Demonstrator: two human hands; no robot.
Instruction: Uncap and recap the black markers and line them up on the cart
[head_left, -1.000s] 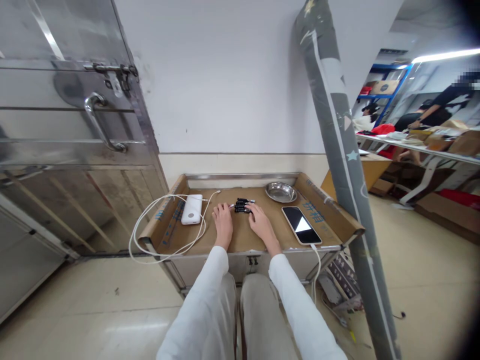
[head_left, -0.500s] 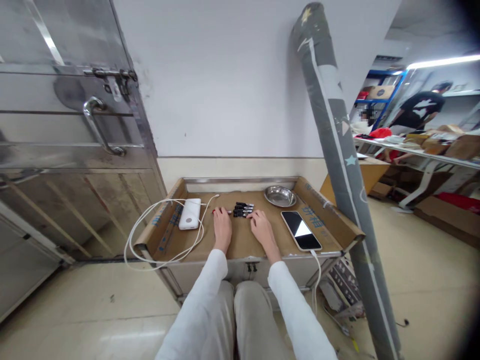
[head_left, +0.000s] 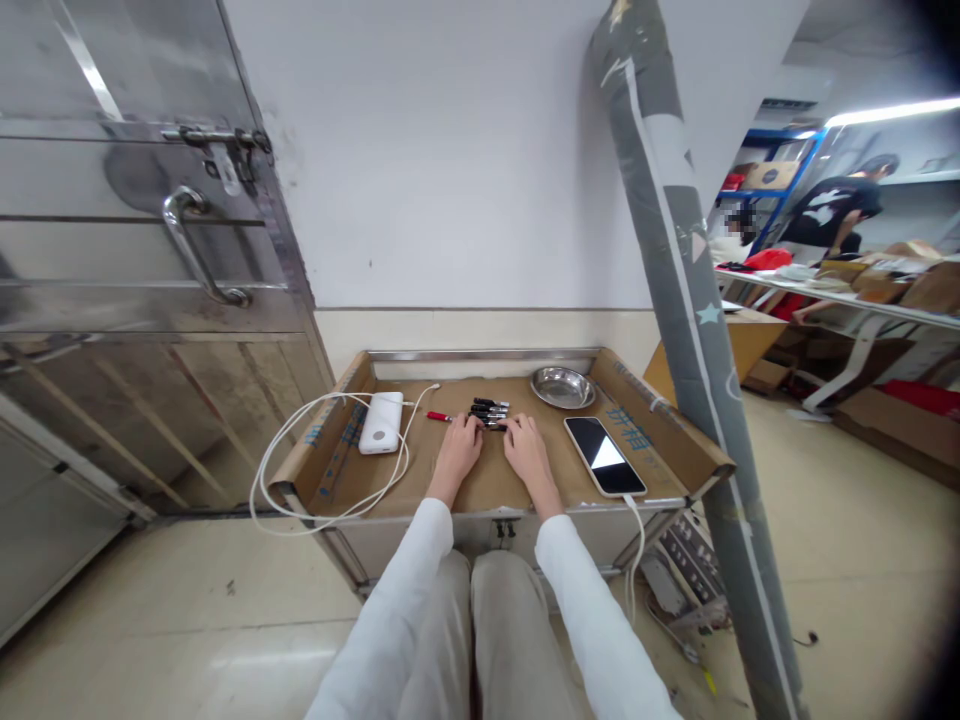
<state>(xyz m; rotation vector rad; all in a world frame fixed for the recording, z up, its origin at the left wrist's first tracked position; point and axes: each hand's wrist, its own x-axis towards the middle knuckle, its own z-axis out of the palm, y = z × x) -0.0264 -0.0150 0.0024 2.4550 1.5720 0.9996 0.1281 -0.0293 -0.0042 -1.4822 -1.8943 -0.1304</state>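
Several black pens [head_left: 490,407] lie in a stack of near-parallel rows, side by side on a cardboard-lined tray table [head_left: 420,480]. My left hand [head_left: 460,446] has its fingertips closed at the left end of the nearest black pen [head_left: 493,427]. At that pen's right end, the fingers of my right hand [head_left: 526,450] are bent and closed on it. A red pen [head_left: 438,416] rests alone just left of the black ones, apart from my left hand. The fingertips partly hide the nearest pen.
A white power bank [head_left: 382,424] with a looped white cable [head_left: 259,480] lies at the left. On the right are a phone [head_left: 604,456] with a cable and a round metal dish [head_left: 562,388]. A tall grey wrapped roll [head_left: 694,300] leans beside the table. Two people are in the background.
My left hand has left the red pen and moved right to the nearest black pen. My right hand stays near that pen's right end. The view has shifted slightly.
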